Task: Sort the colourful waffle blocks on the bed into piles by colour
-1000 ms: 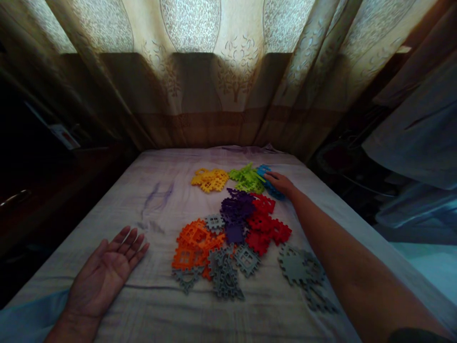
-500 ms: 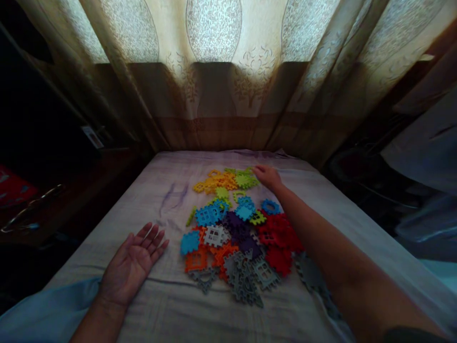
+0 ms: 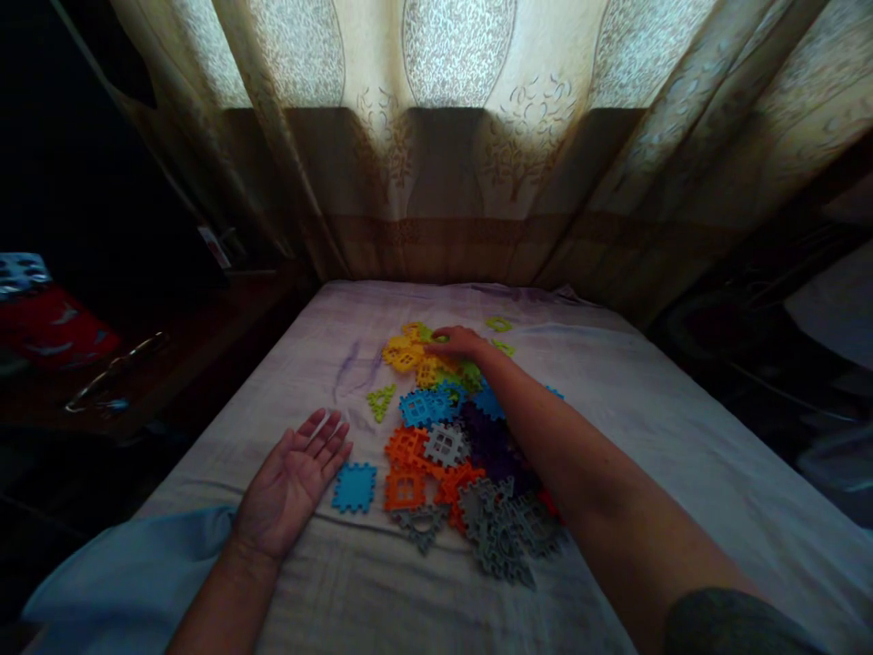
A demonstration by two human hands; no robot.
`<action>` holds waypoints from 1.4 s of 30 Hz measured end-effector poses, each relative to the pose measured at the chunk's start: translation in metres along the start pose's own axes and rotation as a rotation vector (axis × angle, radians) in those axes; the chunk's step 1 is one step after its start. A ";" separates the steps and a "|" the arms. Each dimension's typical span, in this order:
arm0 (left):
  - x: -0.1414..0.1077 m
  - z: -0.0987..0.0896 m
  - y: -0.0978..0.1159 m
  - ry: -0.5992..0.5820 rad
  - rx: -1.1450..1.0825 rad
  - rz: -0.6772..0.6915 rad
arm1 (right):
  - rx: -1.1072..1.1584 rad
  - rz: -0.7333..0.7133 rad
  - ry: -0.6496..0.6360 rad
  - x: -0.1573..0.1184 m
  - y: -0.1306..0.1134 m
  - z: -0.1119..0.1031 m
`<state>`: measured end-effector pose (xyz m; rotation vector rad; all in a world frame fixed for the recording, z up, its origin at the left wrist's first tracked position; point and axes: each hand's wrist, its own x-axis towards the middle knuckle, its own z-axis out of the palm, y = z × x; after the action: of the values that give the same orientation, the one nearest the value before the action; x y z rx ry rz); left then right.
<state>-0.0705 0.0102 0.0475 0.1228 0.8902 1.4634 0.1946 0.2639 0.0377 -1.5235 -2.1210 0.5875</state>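
My left hand (image 3: 293, 487) lies palm up on the sheet, fingers spread and holding nothing. Just beside its fingertips is a flat blue interlocking tile (image 3: 355, 488). My right hand (image 3: 458, 342) reaches to the far side of the pile, its thumb and fingers closing round a lime-green plastic piece (image 3: 442, 338), which is mostly covered. Yellow pieces (image 3: 404, 355) lie against those fingers. Nearer me are blue window pieces (image 3: 423, 407), a light grey one (image 3: 446, 444), orange ones (image 3: 405, 488), dark purple ones (image 3: 495, 446) and grey ones (image 3: 492, 528). My forearm hides most of the red pieces.
A lime-green triangle (image 3: 380, 401) lies left of the pile, and a green ring (image 3: 498, 324) beyond it. The bed sheet (image 3: 286, 364) runs back to a patterned curtain (image 3: 450, 182). At the left, a red item (image 3: 58, 323) rests on a dark wooden surface (image 3: 265, 300).
My right hand has swept left from the green pieces' right edge to the yellow ones, and the green pieces have scattered. The blue tile now lies apart from the orange pieces. The view has shifted left.
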 end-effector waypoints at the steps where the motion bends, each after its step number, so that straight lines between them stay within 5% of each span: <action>1: 0.000 0.000 0.000 -0.016 -0.001 0.004 | -0.010 -0.020 -0.056 -0.009 -0.012 0.003; 6: -0.001 0.000 -0.001 -0.052 0.008 0.049 | -0.017 -0.172 -0.199 -0.091 -0.074 0.016; 10: -0.001 0.001 -0.001 -0.071 0.014 0.051 | -0.033 -0.275 -0.001 -0.170 -0.087 0.000; 13: -0.001 0.002 -0.001 -0.073 0.022 0.059 | -0.075 -0.081 0.293 -0.226 -0.040 -0.039; 16: -0.002 0.003 -0.001 -0.082 0.027 0.067 | -0.168 0.391 0.540 -0.279 0.034 -0.074; 18: -0.003 0.003 -0.001 -0.084 0.027 0.065 | -0.198 0.680 0.546 -0.302 0.073 -0.083; 19: -0.003 0.004 0.000 -0.087 0.026 0.062 | -0.210 0.705 0.507 -0.306 0.085 -0.082; 22: -0.005 0.004 0.001 -0.090 0.027 0.055 | -0.176 0.566 0.475 -0.288 0.087 -0.060; 28: -0.007 0.007 0.001 -0.072 0.013 0.050 | 0.078 0.187 0.425 -0.223 0.016 0.007; 32: -0.007 0.007 0.001 -0.059 0.034 0.052 | 0.152 -0.027 0.237 -0.192 -0.010 0.002; 38: -0.004 0.002 0.000 -0.050 0.018 0.033 | -0.207 0.257 0.334 -0.080 0.017 -0.061; 42: -0.001 -0.003 0.000 -0.061 -0.011 0.008 | -0.373 0.511 0.195 -0.025 0.051 -0.057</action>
<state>-0.0723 0.0077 0.0455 0.1624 0.8327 1.4645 0.2737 0.2597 0.0503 -2.2576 -1.7585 0.1898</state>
